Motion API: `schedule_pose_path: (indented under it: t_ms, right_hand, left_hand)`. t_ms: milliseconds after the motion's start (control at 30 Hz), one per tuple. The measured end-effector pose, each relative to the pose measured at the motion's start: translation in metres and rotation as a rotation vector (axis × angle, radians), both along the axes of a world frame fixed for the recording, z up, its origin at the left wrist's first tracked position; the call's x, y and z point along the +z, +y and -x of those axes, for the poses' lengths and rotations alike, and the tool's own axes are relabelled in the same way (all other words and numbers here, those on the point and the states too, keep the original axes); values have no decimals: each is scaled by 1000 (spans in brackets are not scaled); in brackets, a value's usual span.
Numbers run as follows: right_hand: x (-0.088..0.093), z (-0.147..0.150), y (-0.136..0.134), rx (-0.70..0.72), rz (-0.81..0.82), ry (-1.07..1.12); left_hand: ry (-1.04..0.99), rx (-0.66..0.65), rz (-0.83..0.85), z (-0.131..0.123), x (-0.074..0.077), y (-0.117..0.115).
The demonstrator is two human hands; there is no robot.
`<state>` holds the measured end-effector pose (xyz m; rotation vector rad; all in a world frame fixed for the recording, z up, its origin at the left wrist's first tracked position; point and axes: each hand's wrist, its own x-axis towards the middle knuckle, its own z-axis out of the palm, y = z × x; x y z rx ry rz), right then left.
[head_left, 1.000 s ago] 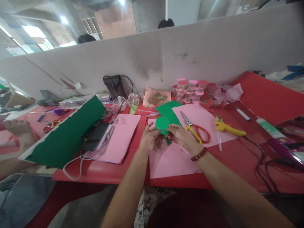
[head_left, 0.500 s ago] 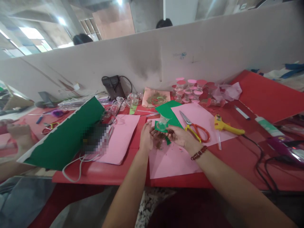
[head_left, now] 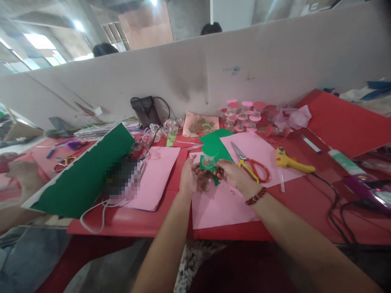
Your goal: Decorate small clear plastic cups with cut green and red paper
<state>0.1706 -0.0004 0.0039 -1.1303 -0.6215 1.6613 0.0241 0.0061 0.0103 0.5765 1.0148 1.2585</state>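
Between my hands is a small clear plastic cup piece (head_left: 209, 162) with green paper at its base and what looks like a green round top. My left hand (head_left: 190, 176) supports it from the left, thumb up and fingers curled under the green paper. From the right, my right hand (head_left: 231, 174), with a beaded bracelet at the wrist, pinches its edge. Below them, brown crumbs (head_left: 204, 185) and green paper scraps lie on a pink sheet (head_left: 220, 211). Scissors (head_left: 249, 160) with red and yellow handles rest just right of my right hand.
A yellow glue gun (head_left: 291, 161) with a black cord lies to the right. Clear pieces with pink and red discs (head_left: 244, 116) are stacked at the back, beside a crumb-covered sheet (head_left: 200, 125). Leftward stand pink sheets (head_left: 161, 175), a green board (head_left: 82, 183) and another person's arm (head_left: 24, 183).
The clear plastic piece has tilted slightly in my hands, so its green round top shows more plainly. My hands have hardly moved.
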Motion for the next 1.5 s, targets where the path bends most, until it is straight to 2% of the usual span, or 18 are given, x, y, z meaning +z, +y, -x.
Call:
schedule_pose_path:
  t_ms: [200, 433, 733, 967, 1167, 1333, 1500]
  right_hand:
    - [-2, 1, -1, 11, -52, -38]
    - [1, 3, -3, 24, -89, -65]
    - [-3, 2, -5, 43, -210, -193]
    - [-12, 5, -1, 43, -188, -156]
    - [-10, 6, -2, 42, -154, -153]
    - [-9, 4, -3, 40, -197, -200]
    - [-9, 3, -5, 36, -199, -246]
  left_hand:
    - [-9, -15, -40, 3, -7, 2]
    - [46, -21, -8, 4, -11, 2]
    - [6, -179, -138, 4, -12, -2]
    - [-4, -192, -119, 6, -13, 0]
    - [16, -181, -102, 5, -14, 0]
    - [22, -204, -84, 4, -11, -2]
    - [30, -199, -101, 4, -15, 0]
